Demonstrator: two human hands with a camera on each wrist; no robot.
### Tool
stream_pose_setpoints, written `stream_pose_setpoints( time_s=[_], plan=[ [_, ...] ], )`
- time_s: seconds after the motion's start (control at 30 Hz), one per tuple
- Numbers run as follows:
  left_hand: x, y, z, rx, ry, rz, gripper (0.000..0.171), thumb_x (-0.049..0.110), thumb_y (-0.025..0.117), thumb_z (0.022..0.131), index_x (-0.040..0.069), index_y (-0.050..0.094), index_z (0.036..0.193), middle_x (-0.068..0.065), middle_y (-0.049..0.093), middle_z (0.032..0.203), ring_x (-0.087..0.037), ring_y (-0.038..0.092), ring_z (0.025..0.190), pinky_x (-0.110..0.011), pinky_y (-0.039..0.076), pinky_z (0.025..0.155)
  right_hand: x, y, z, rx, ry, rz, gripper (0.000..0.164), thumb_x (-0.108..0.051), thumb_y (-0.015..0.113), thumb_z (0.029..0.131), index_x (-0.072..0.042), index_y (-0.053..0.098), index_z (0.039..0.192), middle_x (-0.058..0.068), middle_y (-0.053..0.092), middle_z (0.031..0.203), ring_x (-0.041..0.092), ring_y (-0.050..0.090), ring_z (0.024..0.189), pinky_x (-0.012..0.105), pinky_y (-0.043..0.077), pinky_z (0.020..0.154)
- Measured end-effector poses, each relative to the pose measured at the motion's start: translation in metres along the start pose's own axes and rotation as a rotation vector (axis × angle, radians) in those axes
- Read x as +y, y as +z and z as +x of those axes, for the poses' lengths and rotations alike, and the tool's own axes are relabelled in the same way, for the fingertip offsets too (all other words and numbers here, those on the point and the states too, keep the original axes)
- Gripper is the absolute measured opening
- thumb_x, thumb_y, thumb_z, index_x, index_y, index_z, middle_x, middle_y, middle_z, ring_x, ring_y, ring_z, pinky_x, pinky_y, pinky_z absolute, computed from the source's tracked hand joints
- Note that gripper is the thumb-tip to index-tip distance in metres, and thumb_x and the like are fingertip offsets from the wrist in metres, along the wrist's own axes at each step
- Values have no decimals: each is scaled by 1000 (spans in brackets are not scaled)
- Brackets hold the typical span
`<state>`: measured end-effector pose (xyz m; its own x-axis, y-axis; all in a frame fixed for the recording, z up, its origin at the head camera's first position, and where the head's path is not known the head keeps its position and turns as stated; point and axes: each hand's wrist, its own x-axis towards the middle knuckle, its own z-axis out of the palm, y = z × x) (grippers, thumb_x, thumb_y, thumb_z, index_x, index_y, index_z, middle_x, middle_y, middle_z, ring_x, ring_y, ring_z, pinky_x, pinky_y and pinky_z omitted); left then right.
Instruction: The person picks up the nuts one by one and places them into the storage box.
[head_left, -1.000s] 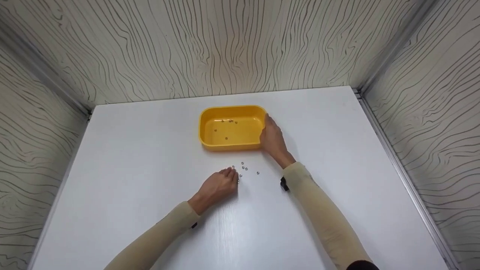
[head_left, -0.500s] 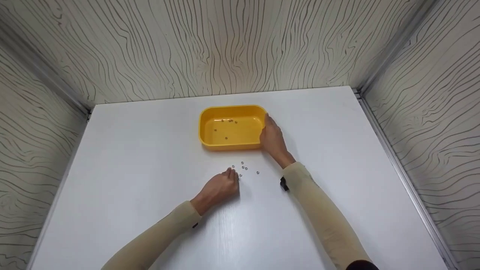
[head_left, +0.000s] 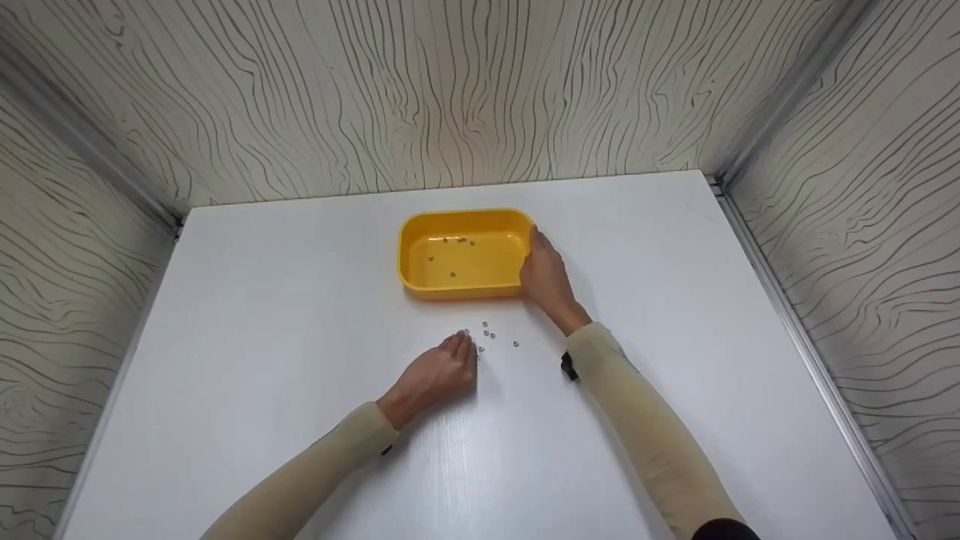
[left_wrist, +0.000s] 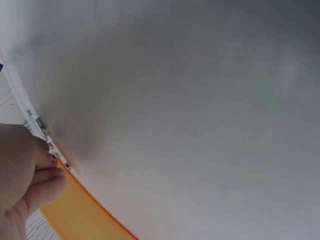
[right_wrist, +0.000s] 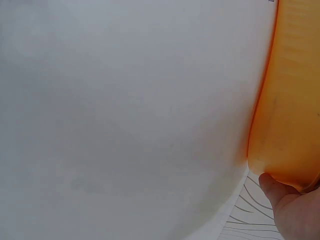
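A yellow plastic bin stands on the white table, with several small metal nuts lying on its floor. My right hand grips the bin's right end; in the right wrist view its thumb lies against the wall. In front of the bin, more small nuts are scattered on the tabletop. My left hand is down among them at their left side, its fingertips bunched. A shiny nut shows at those fingertips in the left wrist view, pinched there. The hand's underside is hidden in the head view.
The white tabletop extends to both sides of the bin. A wood-grain patterned panel rises behind it, and similar panels flank the table, with metal profiles along the edges.
The left hand shifts only slightly at the nuts' left side, and one nut seen beside its fingers a second ago no longer shows there. The right hand and the bin stay put.
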<state>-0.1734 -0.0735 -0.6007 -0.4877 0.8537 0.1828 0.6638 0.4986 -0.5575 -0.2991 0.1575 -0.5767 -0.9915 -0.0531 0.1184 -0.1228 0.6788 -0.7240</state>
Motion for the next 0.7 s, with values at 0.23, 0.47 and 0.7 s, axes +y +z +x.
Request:
stream_pose_setpoints(
  time_s=[0.23, 0.47, 0.7],
  plan=[
    [-9, -4, 1, 52, 17, 32, 28, 8, 73, 96, 6, 77, 124, -9, 80, 120, -20, 78, 112, -28, 64, 93, 0, 0, 1, -16, 10, -25, 63, 0, 41, 107, 2, 19, 166, 18, 32, 171, 30, 36, 159, 45, 33, 131],
    [-21, -8, 2, 88, 41, 61, 28, 11, 71, 98, 8, 77, 125, -7, 80, 121, -19, 76, 116, -30, 61, 102, 2, 0, 3, -28, 34, -4, 64, 0, 40, 108, -2, 17, 167, 16, 32, 172, 28, 35, 159, 44, 32, 132],
    [-28, -14, 3, 90, 39, 44, 31, 11, 71, 97, 7, 75, 127, -8, 79, 124, -20, 76, 118, -31, 60, 105, 0, 0, 2, -31, 51, 15, 64, -2, 41, 109, -4, 17, 168, 15, 35, 171, 28, 40, 157, 44, 33, 132]
  ],
)
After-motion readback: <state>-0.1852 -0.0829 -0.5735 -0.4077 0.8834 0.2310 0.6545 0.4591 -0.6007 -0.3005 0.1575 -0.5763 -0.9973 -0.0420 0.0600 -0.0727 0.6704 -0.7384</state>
